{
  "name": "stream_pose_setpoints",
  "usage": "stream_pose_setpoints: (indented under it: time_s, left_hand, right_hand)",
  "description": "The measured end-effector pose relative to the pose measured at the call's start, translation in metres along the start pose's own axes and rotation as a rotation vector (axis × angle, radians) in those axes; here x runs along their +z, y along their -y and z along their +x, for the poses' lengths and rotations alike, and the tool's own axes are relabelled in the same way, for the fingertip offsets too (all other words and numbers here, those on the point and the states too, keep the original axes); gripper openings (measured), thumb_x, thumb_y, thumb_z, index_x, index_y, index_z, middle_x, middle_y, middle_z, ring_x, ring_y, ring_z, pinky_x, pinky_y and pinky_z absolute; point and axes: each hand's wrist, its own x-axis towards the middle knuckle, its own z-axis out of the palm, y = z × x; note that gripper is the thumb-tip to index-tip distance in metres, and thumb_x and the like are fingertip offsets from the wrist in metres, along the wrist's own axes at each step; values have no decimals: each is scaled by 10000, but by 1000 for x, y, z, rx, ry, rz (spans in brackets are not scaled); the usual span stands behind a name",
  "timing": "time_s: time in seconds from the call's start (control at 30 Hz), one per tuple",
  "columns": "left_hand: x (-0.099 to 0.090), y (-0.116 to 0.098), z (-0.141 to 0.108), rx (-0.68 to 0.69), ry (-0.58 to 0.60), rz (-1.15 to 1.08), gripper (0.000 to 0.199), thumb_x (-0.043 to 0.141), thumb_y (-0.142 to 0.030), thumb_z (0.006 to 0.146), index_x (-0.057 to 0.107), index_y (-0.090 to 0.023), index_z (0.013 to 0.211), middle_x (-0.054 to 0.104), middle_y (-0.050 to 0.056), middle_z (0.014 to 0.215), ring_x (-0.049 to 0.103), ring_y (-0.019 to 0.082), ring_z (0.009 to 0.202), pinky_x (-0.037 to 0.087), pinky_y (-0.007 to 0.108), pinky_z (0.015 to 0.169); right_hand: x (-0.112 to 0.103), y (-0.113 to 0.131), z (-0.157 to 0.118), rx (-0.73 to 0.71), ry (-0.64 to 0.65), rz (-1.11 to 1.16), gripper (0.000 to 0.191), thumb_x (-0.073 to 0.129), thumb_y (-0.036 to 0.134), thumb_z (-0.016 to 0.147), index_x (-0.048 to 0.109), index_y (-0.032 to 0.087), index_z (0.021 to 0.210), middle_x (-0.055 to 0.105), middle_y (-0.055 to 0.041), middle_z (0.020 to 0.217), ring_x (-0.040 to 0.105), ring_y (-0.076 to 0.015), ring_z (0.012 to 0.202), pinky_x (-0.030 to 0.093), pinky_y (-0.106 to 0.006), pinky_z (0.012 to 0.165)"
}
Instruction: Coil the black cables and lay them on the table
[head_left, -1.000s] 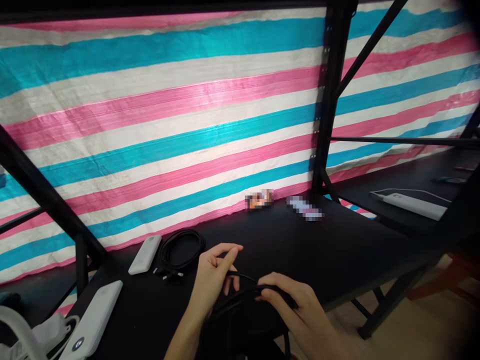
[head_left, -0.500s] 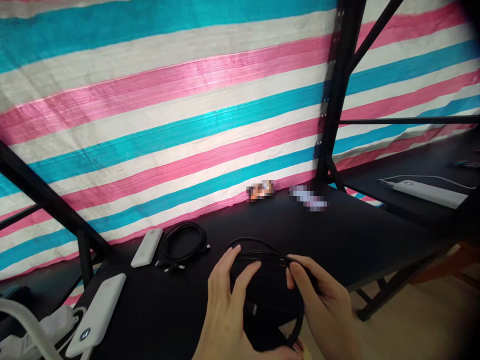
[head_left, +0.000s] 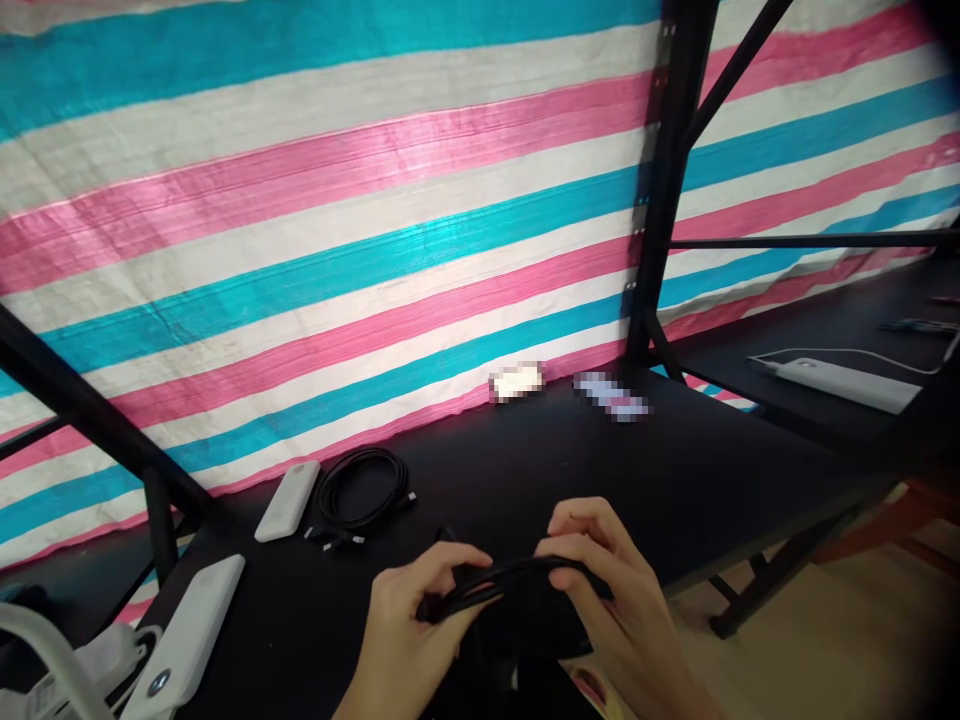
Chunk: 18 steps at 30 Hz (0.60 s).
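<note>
A looped bundle of black cable (head_left: 517,566) stretches between my two hands, low in the view above the black table (head_left: 465,470). My left hand (head_left: 420,620) is closed round its left end, with thumb and fingers pressed on the strands. On the right side, my right hand (head_left: 607,590) pinches the bundle between thumb and fingers. The lower part of the cable is dark and hard to make out against the background.
Another coiled black cable (head_left: 364,490) lies beside a small white power bank (head_left: 288,501). A larger white power bank (head_left: 187,635) and a white plug (head_left: 90,665) are at the left. Black metal posts (head_left: 664,200) frame the striped sheet (head_left: 375,250). Another white device (head_left: 847,385) rests at right.
My left hand was spread against the coil and is now closed on it. The round loop has become a flatter bundle, held lower. My right hand has turned and keeps its hold.
</note>
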Motion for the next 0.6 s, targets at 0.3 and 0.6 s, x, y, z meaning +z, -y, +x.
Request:
stream_pose_setpoints:
  time_s: [0.3,0.6]
  left_hand:
    - [-5,15,5,-209,-15,-500,576,318,-629,884,579,-183,1138,623,27,726,593,215,757,442,319,756]
    - [-3,29,-1,-557,226,-928,330,596,-391,847,652,-125,1032,656,48,640,615,160,628,463,243,612]
  right_hand:
    - [8,-1,-6,56,-9,-25,179,509,126,880,631,207,777,563,-1,766,581,-90,628,447,-167,564]
    - [4,-4,-5,9,66,65,167,539,154,874,665,221,787,580,3,689,583,-103,577,449,-168,497]
